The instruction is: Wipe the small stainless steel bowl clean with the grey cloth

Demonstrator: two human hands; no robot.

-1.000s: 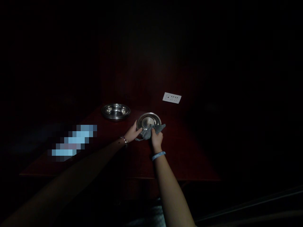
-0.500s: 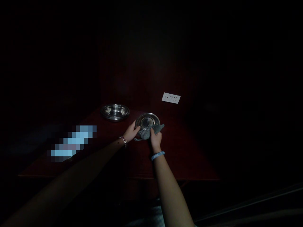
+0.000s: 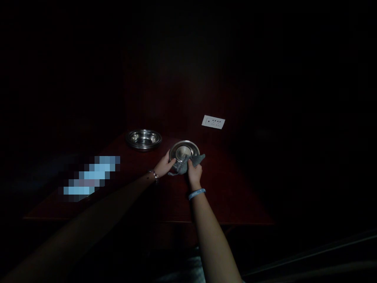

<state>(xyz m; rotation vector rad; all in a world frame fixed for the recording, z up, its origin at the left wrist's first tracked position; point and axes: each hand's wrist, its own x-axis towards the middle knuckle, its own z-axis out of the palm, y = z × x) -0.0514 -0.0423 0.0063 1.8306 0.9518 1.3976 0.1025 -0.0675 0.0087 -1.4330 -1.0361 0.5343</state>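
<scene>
Looking down through the head view, I have the round metal dish (image 3: 184,151) straight ahead, just beyond and between the two hands. My left hand (image 3: 163,166) is pinched on its left rim, thumb over the near edge, fingers mostly hidden behind. My right hand (image 3: 195,173) is bunched around a grey cloth (image 3: 183,167), thumb on top, at the dish's near right edge. I judge this the relation that counts: the left meets bare metal, while the right lies against the rim with cloth in its grip, so neither is clearly nearer.

Being round, the dish gives me no long axis to line up; its hollow face tilts up and back toward me. The cloth stretches crosswise, one corner pointing right, a thin tail trailing left under the rim. I cannot tell whether the dish touches the red surface (image 3: 232,192). Farther back and left sits a stack of metal dishes (image 3: 143,148), apart from the hands.
</scene>
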